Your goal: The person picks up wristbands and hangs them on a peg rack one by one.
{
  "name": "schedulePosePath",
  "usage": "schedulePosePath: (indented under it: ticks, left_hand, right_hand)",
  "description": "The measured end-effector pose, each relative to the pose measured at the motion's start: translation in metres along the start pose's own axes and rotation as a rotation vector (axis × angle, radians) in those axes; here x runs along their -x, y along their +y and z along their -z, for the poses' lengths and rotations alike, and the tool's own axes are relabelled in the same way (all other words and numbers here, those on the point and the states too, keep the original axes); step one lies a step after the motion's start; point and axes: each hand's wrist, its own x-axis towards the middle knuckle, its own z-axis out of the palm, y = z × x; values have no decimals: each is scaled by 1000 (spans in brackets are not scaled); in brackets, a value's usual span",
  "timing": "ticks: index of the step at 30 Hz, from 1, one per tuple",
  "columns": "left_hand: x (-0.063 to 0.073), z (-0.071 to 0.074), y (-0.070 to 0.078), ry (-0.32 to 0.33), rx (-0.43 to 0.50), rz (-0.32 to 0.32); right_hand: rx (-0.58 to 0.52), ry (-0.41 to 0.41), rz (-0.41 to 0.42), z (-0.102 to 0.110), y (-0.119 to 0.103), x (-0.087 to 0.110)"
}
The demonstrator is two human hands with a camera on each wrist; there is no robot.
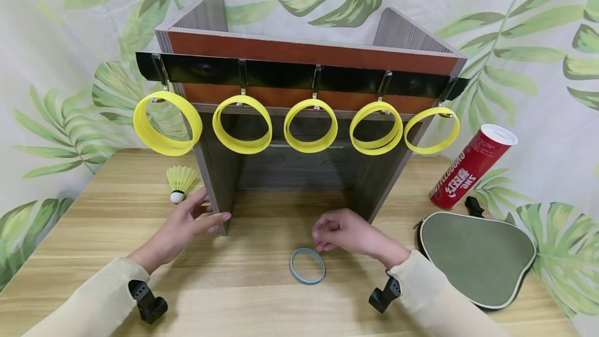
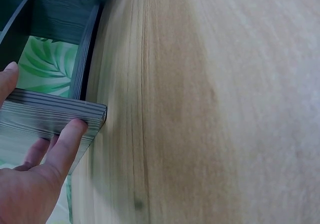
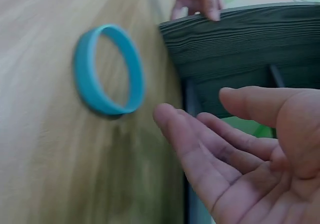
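A grey wood-grain shelf unit (image 1: 290, 170) stands on the table. My left hand (image 1: 187, 225) grips the front edge of its left side panel (image 2: 55, 112), thumb on one face and fingers on the other. A thin light-blue wristband (image 3: 82, 72) lies on the table in front of the unit. Just beyond the band hovers my right hand (image 1: 343, 230), its fingers loosely bent and the palm bare in the right wrist view. Nothing sits between thumb and fingers there. Several yellow rings (image 1: 243, 147) hang from hooks on a black strip (image 1: 281, 74) across the unit's front.
A yellow shuttlecock (image 1: 180, 181) lies left of the unit, close to my left hand. On the right, a red tube (image 1: 468, 170) with a white lid leans toward the wall, behind a green zipped case (image 1: 477, 259). A leaf-print cloth (image 1: 538, 92) covers the wall.
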Motion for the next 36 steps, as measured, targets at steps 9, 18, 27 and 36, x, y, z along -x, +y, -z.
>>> schedulePosePath:
  ticks: [9,18,27,36]
  left_hand:
    - [0,-1,0,2,2,1]
    - [-1,-1,-1,1,3,-8]
    - [-1,0,-2,4,3,-2]
    - [0,0,-1,7,-1,-3]
  right_hand:
    - [113,-46,-46,-14,13,0]
    - [355,-59,-7,-19,13,2]
    - [369,-48,-42,-20,12,3]
    - [167,-24,14,-15,17,1]
